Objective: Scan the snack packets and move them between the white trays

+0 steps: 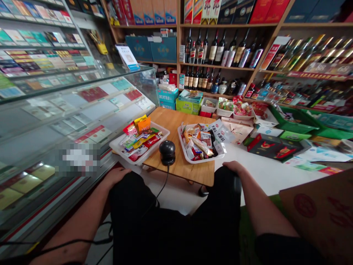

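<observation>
1. Have left hand (120, 174) laid on left knee (131, 188), back upward, just off table's near left corner. Can't tell fingers apart or together.
2. Have right hand (233, 166) laid on right knee (230, 186), pointing inward, just outside table's right edge near near right corner. Can't tell finger spread here either; too small and turned away.
3. See both forearms reaching forward from lower corners of view, elbows wide. See black cord (79, 241) crossing left forearm.
4. Find left tray (118, 152), white, at left end of wooden table (172, 121), rim out to near edge. Find snack packets (143, 137) heaped inside.
5. Find right tray (202, 160), also white and packet-filled, across right edge, rim sticking out past it. See printed bag (218, 133) leaning out over its far right corner.
6. Note black gadget (167, 151) standing by near edge, between both trays, cable (163, 187) dropping over that edge.
7. See bare wood running from far edge down between trays, plus strip along near edge toward near right corner.
8. Mind glass counter (41, 210) alongside left forearm: tight. Mind cardboard box (317, 209) outside right forearm.
9. See white floor (234, 156) beyond right hand, along table's right edge, more between knees.
</observation>
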`<state>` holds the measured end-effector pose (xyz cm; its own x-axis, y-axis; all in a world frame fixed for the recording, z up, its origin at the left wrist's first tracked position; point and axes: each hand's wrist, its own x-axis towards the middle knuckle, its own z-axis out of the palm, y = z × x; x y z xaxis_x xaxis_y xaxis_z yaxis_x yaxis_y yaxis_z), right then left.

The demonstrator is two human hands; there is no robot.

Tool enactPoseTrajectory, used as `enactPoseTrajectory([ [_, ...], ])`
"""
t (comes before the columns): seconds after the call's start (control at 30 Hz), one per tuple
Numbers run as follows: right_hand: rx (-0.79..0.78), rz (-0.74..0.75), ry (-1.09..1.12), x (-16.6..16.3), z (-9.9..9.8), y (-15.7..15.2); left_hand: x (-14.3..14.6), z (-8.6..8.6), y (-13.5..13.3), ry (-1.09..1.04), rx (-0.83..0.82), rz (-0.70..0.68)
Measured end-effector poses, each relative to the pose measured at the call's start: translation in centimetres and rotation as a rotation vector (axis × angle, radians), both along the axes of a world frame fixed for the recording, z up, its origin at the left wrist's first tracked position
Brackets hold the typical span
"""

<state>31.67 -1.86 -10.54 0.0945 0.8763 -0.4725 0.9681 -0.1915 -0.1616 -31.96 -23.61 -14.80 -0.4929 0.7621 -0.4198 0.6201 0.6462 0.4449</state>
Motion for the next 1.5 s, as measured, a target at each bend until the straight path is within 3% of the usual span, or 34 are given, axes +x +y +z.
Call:
enactPoseTrajectory([
  [0.13,0.008,0.022,0.028,0.0,0.0,-0.1,-0.2,0.3,0.2,-0.052,0.010,-0.017],
  [0.5,0.053,0.163,-0.049,-1.4,0.0,-0.4,0.5,-0.2,-0.8,0.183,0.027,-0.018],
  [0.73,0.073,0.089,-0.080,-1.9,-0.3,-2.2,2.5,0.5,-2.7,0.330,0.057,0.063],
  [0.87,0.268,-0.183,-0.079,-3.0,-1.3,-5.5,3.7,0.7,-4.1,0.389,0.190,0.152],
  [1.03,0.506,-0.182,-0.055,-3.5,-2.4,-8.8,3.9,1.1,-5.0,0.374,0.285,0.216],
  [1.17,0.482,-0.202,-0.025,-2.6,-2.6,-8.7,3.6,2.9,-4.8,0.390,0.349,0.265],
  [1.27,0.449,-0.228,-0.031,-2.1,-2.6,-7.9,4.1,5.4,-3.5,0.436,0.507,0.289],
  [1.37,0.438,-0.250,-0.039,-2.1,-2.7,-7.3,4.4,8.0,-0.4,0.475,0.688,0.214],
  [1.5,0.426,-0.239,-0.056,-1.7,-3.7,-6.7,3.3,10.3,5.7,0.554,0.666,0.083],
])
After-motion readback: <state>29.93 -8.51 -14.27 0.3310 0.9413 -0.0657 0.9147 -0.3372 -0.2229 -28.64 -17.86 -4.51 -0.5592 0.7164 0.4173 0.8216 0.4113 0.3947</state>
